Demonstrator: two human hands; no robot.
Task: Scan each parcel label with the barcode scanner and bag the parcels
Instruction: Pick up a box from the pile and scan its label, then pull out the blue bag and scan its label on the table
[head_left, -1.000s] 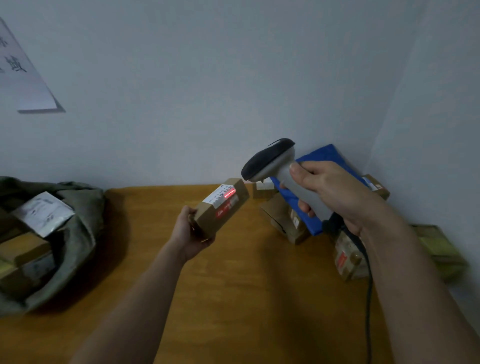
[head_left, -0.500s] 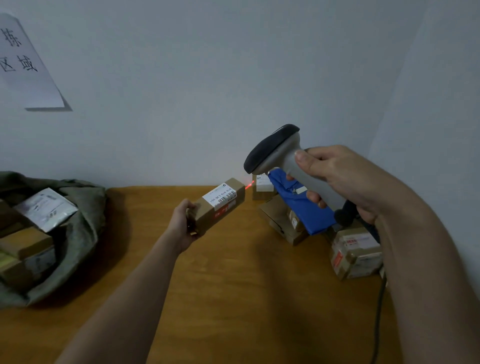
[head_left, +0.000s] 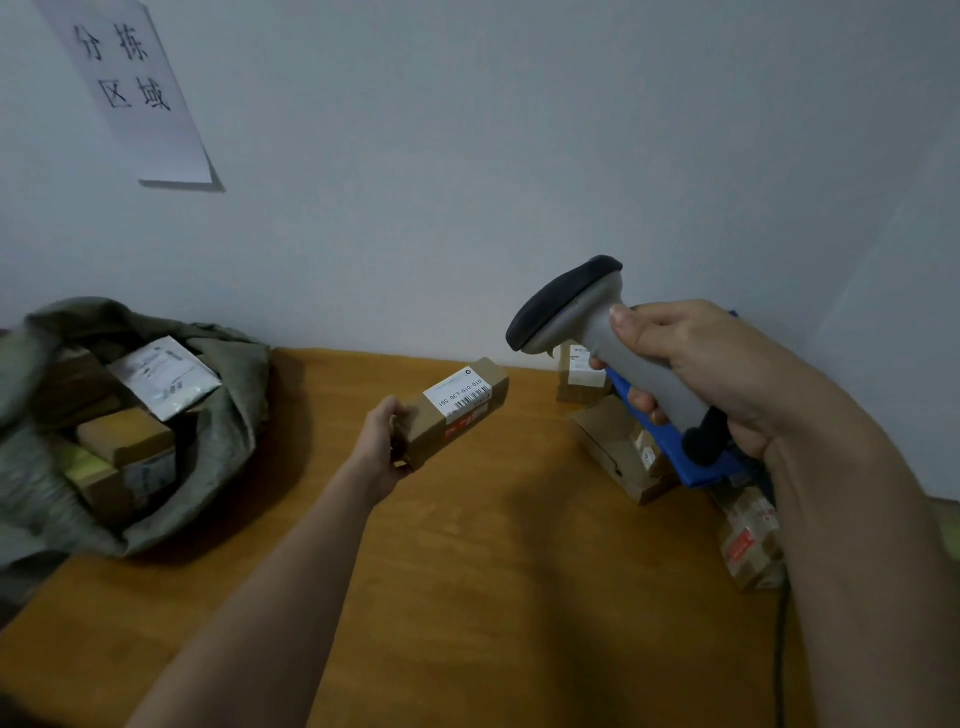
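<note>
Head view: left hand (head_left: 382, 447) grips the parcel (head_left: 453, 408) by its near end, long axis running up-right, bag (head_left: 228, 415) lying to its left; right hand (head_left: 696, 364) holds the scanner (head_left: 597, 322).

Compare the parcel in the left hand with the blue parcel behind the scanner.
The held parcel is a brown cardboard box; the blue parcel looks like a soft wrapped packet. The held parcel is gripped in the air by the left hand; the blue parcel rests on other boxes. The held parcel's label faces the camera; the blue one's is not visible.

The scanner cable (head_left: 779, 660) runs off the bottom edge.
</note>
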